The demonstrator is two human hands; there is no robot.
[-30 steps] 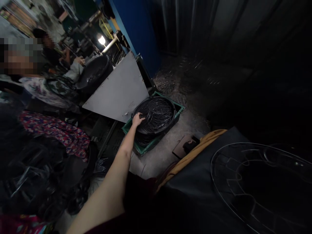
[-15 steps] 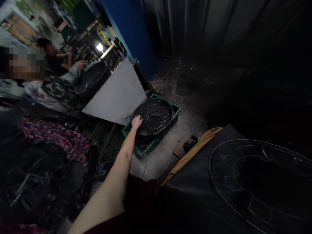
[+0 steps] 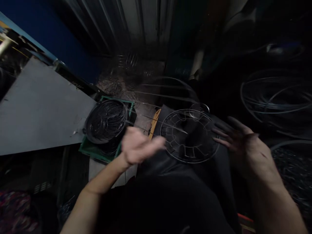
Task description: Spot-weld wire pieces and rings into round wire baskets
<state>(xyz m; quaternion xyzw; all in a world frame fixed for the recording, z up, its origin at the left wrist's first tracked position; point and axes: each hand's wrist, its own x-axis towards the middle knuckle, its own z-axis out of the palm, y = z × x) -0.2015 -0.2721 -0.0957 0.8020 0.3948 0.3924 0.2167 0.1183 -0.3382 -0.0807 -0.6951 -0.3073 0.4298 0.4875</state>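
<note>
My left hand (image 3: 140, 146), smeared by motion, is closed in front of my lap. Thin streaks of a blurred wire ring (image 3: 165, 96) run from its fingers up and to the right. On my dark-covered lap lies a round wire rack (image 3: 188, 161) with a zigzag inner wire. My right hand (image 3: 248, 146) is just right of this rack, its fingers stretched out and apart. To the left, a black basin (image 3: 89, 136) full of wire rings (image 3: 109, 118) sits on a green crate (image 3: 96, 154).
A grey panel (image 3: 46, 107) slopes at the left beside a blue surface (image 3: 78, 39). Large wire hoops (image 3: 278, 105) lie at the right, above a heap of small metal pieces (image 3: 294, 175). Wire scraps (image 3: 112, 86) litter the floor by the corrugated wall.
My left hand has come away from the basin towards my lap, with a blurred wire ring. My right hand has come into view. The view has swung right, so the co-workers are gone from sight.
</note>
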